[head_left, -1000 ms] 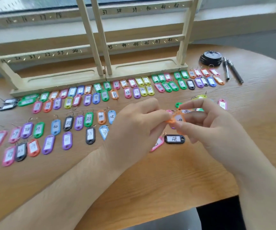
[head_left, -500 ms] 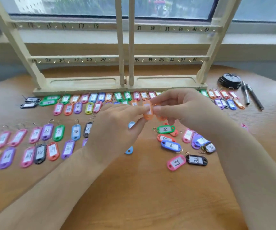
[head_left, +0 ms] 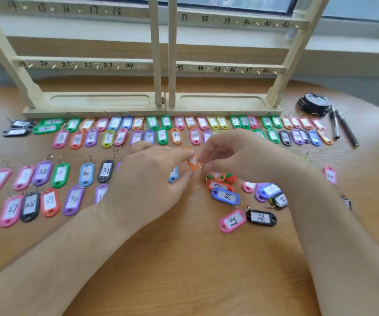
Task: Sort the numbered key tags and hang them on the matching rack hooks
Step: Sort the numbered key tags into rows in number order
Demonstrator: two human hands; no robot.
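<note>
**A:** Your left hand (head_left: 152, 181) pinches the small orange plastic key tag (head_left: 192, 162) between thumb and forefinger, just above the round wooden table (head_left: 184, 265) and in front of the pale wooden rack (head_left: 106, 110).

**B:** And your right hand (head_left: 241, 156) has its fingertips bunched tight at that tag's ring end. Whether you've got the metal ring or the plastic, I cannot tell.

**A:** First risk: the label sits edge-on and blurred. Misread that number and the tag goes on the wrong brass hook (head_left: 189, 69).

**B:** You're also right beside the loose heap: the blue oval tag marked 38 (head_left: 226, 196), the pink tag (head_left: 231, 221), the black tag marked 32 (head_left: 261, 217). If either pinch slips, the orange one drops among them, and the rings could snag.

**A:** Watch that left wrist too. It hangs over the sorted rows of coloured tags (head_left: 42, 174), and one careless sweep would scramble the order.

**B:** Those hooks look tiny. My guess is a ring only half seated would slide straight off.
</note>
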